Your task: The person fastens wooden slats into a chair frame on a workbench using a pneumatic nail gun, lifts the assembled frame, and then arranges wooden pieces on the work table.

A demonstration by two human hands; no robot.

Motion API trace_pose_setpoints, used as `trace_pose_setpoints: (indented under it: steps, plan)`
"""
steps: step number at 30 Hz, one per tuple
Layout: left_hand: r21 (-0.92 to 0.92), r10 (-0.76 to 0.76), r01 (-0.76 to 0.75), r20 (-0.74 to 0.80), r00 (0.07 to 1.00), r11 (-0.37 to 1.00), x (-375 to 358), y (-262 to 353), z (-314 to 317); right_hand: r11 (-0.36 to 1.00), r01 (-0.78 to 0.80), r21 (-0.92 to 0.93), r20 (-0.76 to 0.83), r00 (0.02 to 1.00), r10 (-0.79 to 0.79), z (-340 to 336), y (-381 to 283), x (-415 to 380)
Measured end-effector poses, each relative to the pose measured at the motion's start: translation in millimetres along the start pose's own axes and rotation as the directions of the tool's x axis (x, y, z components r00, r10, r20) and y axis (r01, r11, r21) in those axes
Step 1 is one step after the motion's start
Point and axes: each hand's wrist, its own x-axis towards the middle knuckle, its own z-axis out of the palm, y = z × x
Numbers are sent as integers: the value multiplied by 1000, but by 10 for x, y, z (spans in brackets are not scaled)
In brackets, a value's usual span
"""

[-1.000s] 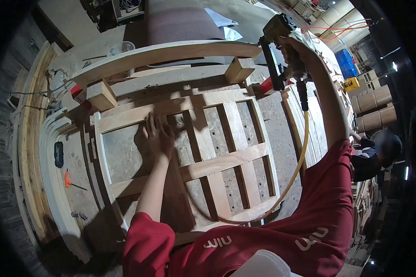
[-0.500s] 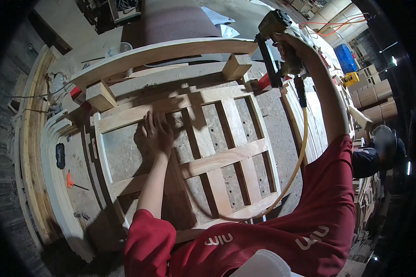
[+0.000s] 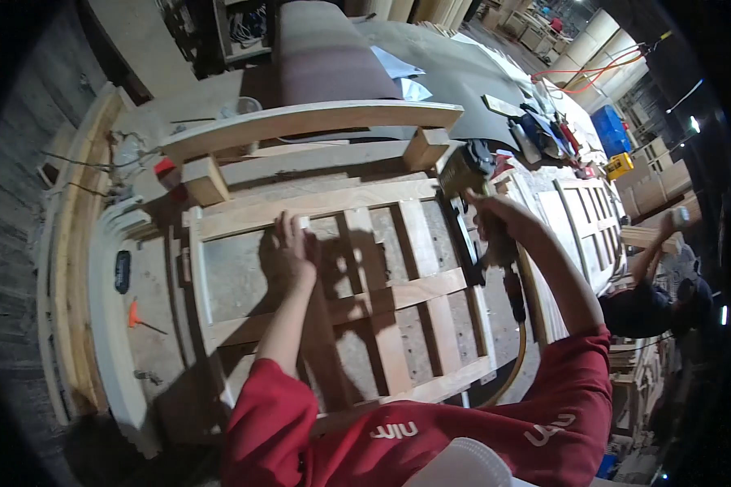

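Observation:
A slatted wooden frame [image 3: 418, 294] lies flat on the bench below me. My left hand [image 3: 298, 250] rests with fingers spread on its upper rail, at the top of a shadowed slat. My right hand [image 3: 495, 219] is wrapped round the handle of a nail gun [image 3: 466, 172], whose magazine hangs over the frame's upper right corner. An air hose [image 3: 521, 345] runs down from the gun. Beyond the frame, a long curved board [image 3: 317, 124] stands on two wooden blocks, the left block [image 3: 205, 180] and the right block [image 3: 427, 148].
An orange-handled tool [image 3: 135, 314] and a black object [image 3: 123, 272] lie at the left, beside pale curved strips [image 3: 110, 325]. A blue container [image 3: 609, 126] stands at the upper right. Another person [image 3: 654, 304] is at the far right, near a second slatted frame [image 3: 590, 223].
The nail gun and my right hand have come down and nearer to the frame's upper right corner. The view has shifted, and the other person's arm is now raised.

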Motion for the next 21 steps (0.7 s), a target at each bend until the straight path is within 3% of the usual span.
trace_pose_setpoints:
  steps: [1, 2, 3, 4, 5, 6, 7, 8, 9, 10, 12, 13, 14, 16, 17, 21]
  plan:
    - [-83, -70, 63, -79, 994, 995, -5, 19, 99, 998, -25, 53, 21, 1000, 24, 108, 86, -46]
    - [9, -9, 11, -137, 991, 1000, -7, 18, 99, 994, -47, 99, 40, 998, 44, 199, 134, -91]
    - [-122, 31, -44, -112, 993, 992, -17, -18, 89, 978, -93, 185, 93, 993, 76, 336, 116, -230]
    - [-270, -122, 144, 98, 988, 952, -89, 90, -23, 956, -140, 258, 149, 983, 104, 464, 77, -367]
    - [-489, -129, 232, 235, 963, 841, -171, 134, -23, 961, -89, 263, 149, 988, 51, 561, 72, -415]
    - [-745, -12, 246, 304, 952, 620, -342, 234, 60, 934, -125, 335, 186, 980, 65, 670, 21, -471]
    - [-932, 156, 255, 300, 941, 259, -565, 371, 233, 931, -90, 353, 205, 979, 17, 788, -51, -518]
    - [-984, 340, 171, 145, 929, -48, -836, 475, 487, 928, -64, 366, 226, 974, -22, 915, -131, -562]
    - [-839, 336, 525, 457, 824, -146, -724, 755, -220, 936, -2, 352, 191, 979, -70, 1066, -260, -630]
    - [-564, 295, 778, 720, 628, -277, -593, 1052, -980, 941, 57, 334, 159, 980, -116, 1238, -386, -687]
    - [-521, 360, 698, 608, 708, -492, -394, 966, -1219, 932, 148, 332, 148, 967, -206, 1596, -646, -739]
    - [-683, 201, 675, 646, 736, -278, -233, 856, -1377, 923, 160, 350, 187, 954, -236, 1767, -789, -719]
    - [-718, 212, 560, 522, 826, -414, -150, 704, -1357, 914, 170, 369, 222, 939, -264, 1931, -920, -700]
    - [-765, 218, 538, 492, 843, -354, 81, 298, -1546, 885, 217, 411, 239, 912, -335, 2332, -1205, -806]
    - [-786, 221, 501, 450, 866, -364, 206, 123, -1631, 891, 329, 312, 268, 869, -415, 2471, -1314, -751]
    - [-837, 129, 460, 442, 887, -295, 566, -536, -1882, 884, 272, 381, 364, 834, -414, 3184, -1770, -577]
